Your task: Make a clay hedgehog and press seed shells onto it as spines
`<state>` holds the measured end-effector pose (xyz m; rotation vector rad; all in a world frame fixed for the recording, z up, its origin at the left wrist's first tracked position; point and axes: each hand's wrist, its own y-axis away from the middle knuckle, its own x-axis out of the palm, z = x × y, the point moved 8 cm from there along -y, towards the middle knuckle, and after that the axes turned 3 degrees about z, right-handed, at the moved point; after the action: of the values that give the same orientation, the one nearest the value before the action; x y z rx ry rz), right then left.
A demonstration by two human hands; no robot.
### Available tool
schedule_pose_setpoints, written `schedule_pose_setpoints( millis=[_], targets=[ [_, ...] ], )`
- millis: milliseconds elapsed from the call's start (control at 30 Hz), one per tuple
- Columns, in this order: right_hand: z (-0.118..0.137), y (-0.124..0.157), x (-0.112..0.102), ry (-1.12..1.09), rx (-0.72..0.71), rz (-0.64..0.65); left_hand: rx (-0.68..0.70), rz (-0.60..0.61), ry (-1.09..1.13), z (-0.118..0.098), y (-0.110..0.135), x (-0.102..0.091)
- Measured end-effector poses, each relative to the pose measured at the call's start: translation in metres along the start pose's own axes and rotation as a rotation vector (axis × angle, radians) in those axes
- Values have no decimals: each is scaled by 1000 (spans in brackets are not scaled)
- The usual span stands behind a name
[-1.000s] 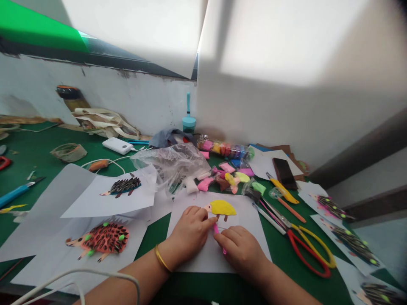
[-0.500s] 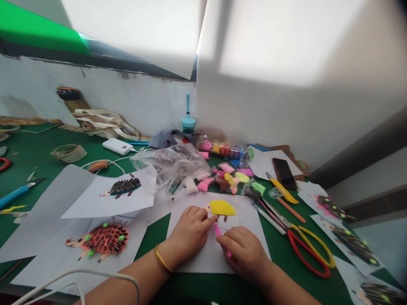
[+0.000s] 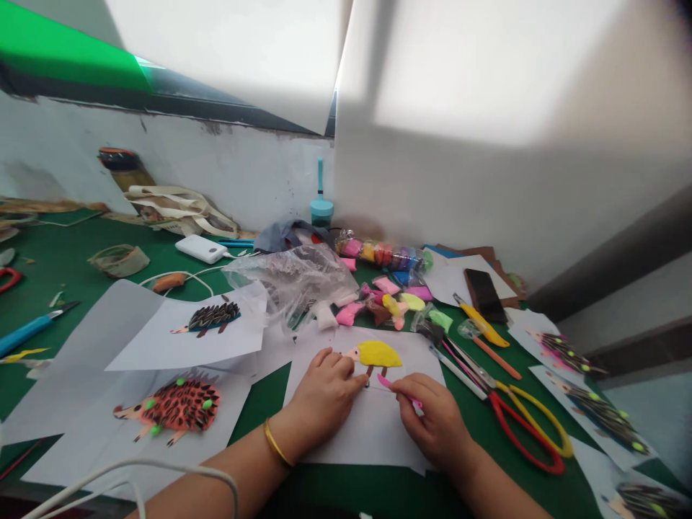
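Note:
A white sheet of paper [image 3: 373,440] lies before me with a hedgehog on it: yellow clay body [image 3: 380,354], pale head and brown legs. My left hand [image 3: 329,393] rests flat on the sheet at the hedgehog's head, fingers stretched out, the index fingertip beside the front leg. My right hand [image 3: 435,425] pinches a pink plastic clay knife [image 3: 385,380] between thumb and fingers. The knife's tip points left, just below the hind leg. A small dark mark on the paper shows near my left fingertips.
Scissors [image 3: 527,425], a yellow cutter [image 3: 484,324] and a phone [image 3: 485,294] lie to the right. Several clay packets [image 3: 386,285] and a clear plastic bag [image 3: 292,277] sit behind the sheet. Finished hedgehog pictures [image 3: 178,407] flank both sides. A white cable [image 3: 178,467] crosses the lower left.
My right hand has moved a little right, drawing the pink clay knife away from the front leg and turning it flatter. My left hand stays almost in place.

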<state>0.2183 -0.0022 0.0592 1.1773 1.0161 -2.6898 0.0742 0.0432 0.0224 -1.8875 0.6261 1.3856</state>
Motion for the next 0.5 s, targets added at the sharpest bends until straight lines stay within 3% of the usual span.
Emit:
schedule_pose_setpoints(
  millis=[167, 500],
  targets=[
    [-4, -2, -4, -12, 47, -9, 7, -37, 45, 2, 1, -3],
    [-6, 1, 8, -48, 14, 117, 36, -24, 51, 0, 2, 0]
  ],
)
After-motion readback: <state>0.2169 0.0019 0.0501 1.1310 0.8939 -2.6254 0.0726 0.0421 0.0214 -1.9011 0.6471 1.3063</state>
